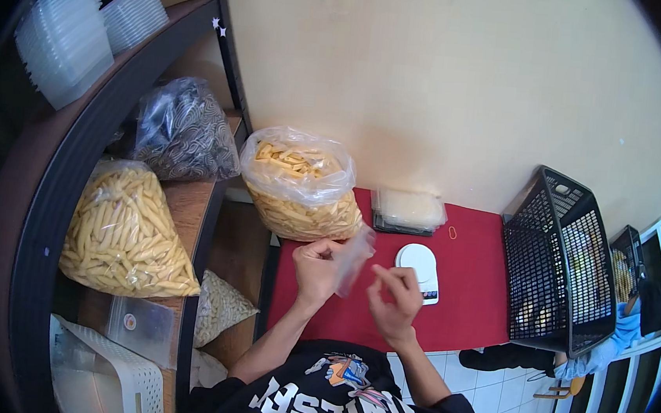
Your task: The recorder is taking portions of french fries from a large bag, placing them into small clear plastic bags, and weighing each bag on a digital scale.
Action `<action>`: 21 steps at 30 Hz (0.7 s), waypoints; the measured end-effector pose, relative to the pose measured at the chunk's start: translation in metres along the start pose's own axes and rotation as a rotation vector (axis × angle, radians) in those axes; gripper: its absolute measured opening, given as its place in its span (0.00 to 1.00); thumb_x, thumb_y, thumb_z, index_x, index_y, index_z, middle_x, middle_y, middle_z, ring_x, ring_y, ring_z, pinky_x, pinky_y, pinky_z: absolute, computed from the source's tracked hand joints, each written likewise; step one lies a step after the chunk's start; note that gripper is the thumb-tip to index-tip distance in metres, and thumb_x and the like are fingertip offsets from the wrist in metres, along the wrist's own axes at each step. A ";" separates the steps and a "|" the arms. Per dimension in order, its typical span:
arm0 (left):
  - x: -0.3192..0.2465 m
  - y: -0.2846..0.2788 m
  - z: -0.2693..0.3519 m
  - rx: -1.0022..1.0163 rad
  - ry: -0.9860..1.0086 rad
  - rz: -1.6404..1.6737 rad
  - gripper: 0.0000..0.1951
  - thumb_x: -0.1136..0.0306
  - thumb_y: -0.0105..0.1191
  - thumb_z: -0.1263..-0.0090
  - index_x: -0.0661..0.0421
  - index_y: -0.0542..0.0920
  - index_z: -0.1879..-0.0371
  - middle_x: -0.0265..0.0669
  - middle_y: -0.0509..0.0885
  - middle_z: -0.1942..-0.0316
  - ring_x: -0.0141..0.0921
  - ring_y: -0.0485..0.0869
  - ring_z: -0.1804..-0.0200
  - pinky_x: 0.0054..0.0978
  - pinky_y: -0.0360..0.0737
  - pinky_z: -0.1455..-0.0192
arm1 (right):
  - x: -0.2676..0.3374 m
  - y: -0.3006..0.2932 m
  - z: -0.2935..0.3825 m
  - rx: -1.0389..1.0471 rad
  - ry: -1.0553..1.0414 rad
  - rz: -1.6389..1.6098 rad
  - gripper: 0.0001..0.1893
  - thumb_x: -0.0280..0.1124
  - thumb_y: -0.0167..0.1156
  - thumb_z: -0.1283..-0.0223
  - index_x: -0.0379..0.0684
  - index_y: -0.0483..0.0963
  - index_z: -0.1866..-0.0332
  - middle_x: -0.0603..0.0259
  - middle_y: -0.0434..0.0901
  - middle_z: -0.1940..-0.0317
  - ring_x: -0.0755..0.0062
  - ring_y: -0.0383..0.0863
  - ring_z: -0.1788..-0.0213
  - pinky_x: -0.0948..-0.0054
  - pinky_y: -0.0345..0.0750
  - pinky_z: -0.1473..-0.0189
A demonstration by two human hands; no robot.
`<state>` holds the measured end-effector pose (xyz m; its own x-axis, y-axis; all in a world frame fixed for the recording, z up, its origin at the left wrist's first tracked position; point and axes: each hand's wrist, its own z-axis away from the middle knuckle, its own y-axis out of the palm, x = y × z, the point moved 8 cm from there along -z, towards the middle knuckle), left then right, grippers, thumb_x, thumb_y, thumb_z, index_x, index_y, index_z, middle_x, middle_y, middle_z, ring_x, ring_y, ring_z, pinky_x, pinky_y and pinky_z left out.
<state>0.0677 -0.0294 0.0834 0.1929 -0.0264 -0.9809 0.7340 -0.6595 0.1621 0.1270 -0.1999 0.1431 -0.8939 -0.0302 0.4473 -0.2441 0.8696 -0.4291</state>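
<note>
My left hand (314, 270) pinches a small clear plastic bag (354, 261) above the red-covered table. The bag looks flat, and its far side is blurred. To the right of it, my right hand (395, 303) has bent fingers apart and holds nothing that I can see. Just beyond that hand sits a white digital kitchen scale (417, 262), with nothing on its round plate. A large open clear bag of pale yellow stick-shaped snacks (307, 204) stands behind my left hand. At the table's back lies a stack of clear plastic bags (408, 207), with a rubber band (452, 233) beside it.
A black plastic crate (561, 262) stands at the table's right end. On the left, a shelf rack (198, 207) carries bagged yellow sticks (128, 230), bagged dark spiral-patterned snacks (190, 129) and stacked clear containers (65, 36). Another person's blue sleeve (595, 353) shows beyond the crate.
</note>
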 end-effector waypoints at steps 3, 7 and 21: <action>-0.023 0.001 0.006 -0.022 0.373 -0.104 0.05 0.82 0.63 0.32 0.63 0.91 0.63 0.38 0.93 0.67 0.21 0.87 0.66 0.23 0.84 0.60 | -0.032 -0.013 0.007 -0.133 0.417 -0.150 0.19 0.13 0.68 0.46 0.36 0.84 0.47 0.62 0.79 0.64 0.78 0.74 0.70 0.76 0.74 0.69; -0.015 0.014 0.006 0.089 0.202 -0.101 0.05 0.82 0.63 0.31 0.63 0.91 0.63 0.39 0.93 0.67 0.21 0.87 0.65 0.24 0.84 0.59 | -0.060 0.001 0.008 -0.076 0.622 -0.405 0.16 0.17 0.68 0.36 0.35 0.82 0.43 0.66 0.80 0.61 0.84 0.77 0.65 0.81 0.76 0.63; -0.002 0.015 0.023 0.422 0.245 -0.388 0.12 0.82 0.65 0.35 0.62 0.91 0.53 0.42 0.94 0.63 0.25 0.89 0.56 0.28 0.86 0.55 | -0.002 -0.020 -0.043 0.212 0.095 -0.027 0.25 0.21 0.78 0.54 0.46 0.87 0.45 0.53 0.75 0.38 0.56 0.78 0.40 0.62 0.77 0.41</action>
<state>0.0630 -0.0564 0.0848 0.1442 0.4154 -0.8981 0.4699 -0.8275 -0.3073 0.1495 -0.1957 0.1848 -0.8490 0.0026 0.5283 -0.3503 0.7459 -0.5665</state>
